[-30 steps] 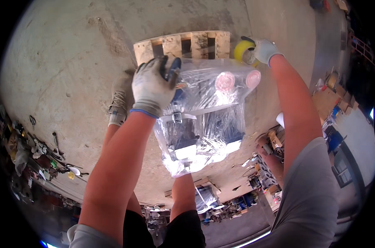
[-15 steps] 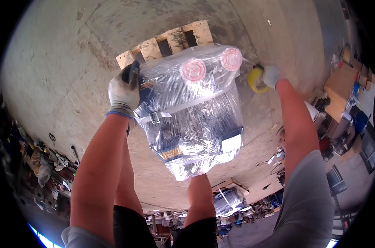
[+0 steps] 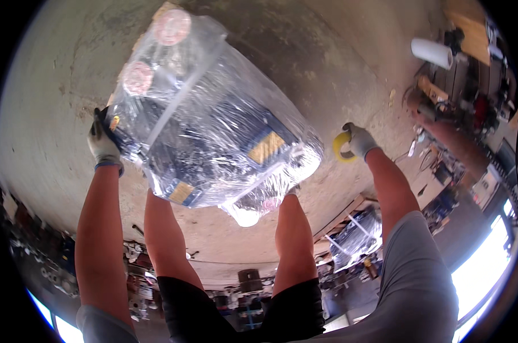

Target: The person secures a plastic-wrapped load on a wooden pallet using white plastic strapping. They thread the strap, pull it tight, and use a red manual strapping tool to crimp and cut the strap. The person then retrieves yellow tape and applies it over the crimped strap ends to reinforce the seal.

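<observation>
A bulky load wrapped in clear stretch film [image 3: 210, 134] stands before me, with dark blue parts showing through. A pale strap [image 3: 182, 94] crosses it, and two round reddish-white discs sit under the film near its far end. My left hand [image 3: 103, 143], in a white glove with dark fingers, grips the load's left edge; its fingertips are partly hidden. Off the load's right side, my gloved right hand [image 3: 360, 140] is closed around a yellow roll of tape [image 3: 341, 147], held above the floor. Whether any tape runs from the roll to the load, I cannot tell.
Concrete floor [image 3: 327, 63] surrounds the load. A second wrapped load [image 3: 359, 237] rests on a wooden pallet behind my right leg. At the right are a white roll [image 3: 432, 53], a cardboard box [image 3: 467, 28] and assorted parts. More clutter lines the lower left.
My view has turned, so the load now slants toward the upper left and its pallet slats are mostly hidden. The left hand stays at the load's edge; the right still holds the tape.
</observation>
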The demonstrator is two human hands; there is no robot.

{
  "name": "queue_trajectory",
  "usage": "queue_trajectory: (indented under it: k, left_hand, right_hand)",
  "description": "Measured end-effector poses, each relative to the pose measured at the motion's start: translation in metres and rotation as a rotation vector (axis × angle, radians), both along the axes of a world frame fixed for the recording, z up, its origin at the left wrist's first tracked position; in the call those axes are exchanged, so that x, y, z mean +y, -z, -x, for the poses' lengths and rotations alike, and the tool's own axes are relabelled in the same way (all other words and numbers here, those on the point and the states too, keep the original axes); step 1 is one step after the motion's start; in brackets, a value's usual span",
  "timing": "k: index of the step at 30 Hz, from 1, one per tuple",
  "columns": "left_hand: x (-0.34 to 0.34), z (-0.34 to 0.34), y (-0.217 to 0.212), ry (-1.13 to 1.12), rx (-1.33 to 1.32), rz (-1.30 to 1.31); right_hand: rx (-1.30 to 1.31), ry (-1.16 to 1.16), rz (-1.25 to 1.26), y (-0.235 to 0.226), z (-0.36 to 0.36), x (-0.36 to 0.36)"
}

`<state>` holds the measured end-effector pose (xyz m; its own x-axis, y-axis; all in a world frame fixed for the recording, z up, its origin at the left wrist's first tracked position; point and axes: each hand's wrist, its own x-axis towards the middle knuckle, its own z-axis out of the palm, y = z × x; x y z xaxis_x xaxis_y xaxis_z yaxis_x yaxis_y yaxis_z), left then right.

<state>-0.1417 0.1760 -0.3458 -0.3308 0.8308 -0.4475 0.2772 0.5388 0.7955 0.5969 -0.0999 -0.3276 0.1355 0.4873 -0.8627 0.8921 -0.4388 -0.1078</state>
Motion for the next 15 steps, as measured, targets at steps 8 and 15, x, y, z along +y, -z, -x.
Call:
queue_trajectory:
  k: [8,15]
  left_hand:
    - [0.008,-0.003,0.006,-0.125,0.037,-0.006]
    - [0.028,0.001,-0.026,0.529,0.636,0.142]
  right_hand:
    - [0.179,0.377,0.104,-0.003,0.159,-0.15]
    - [0.132,0.29,-0.255,0.051,0.235,-0.16]
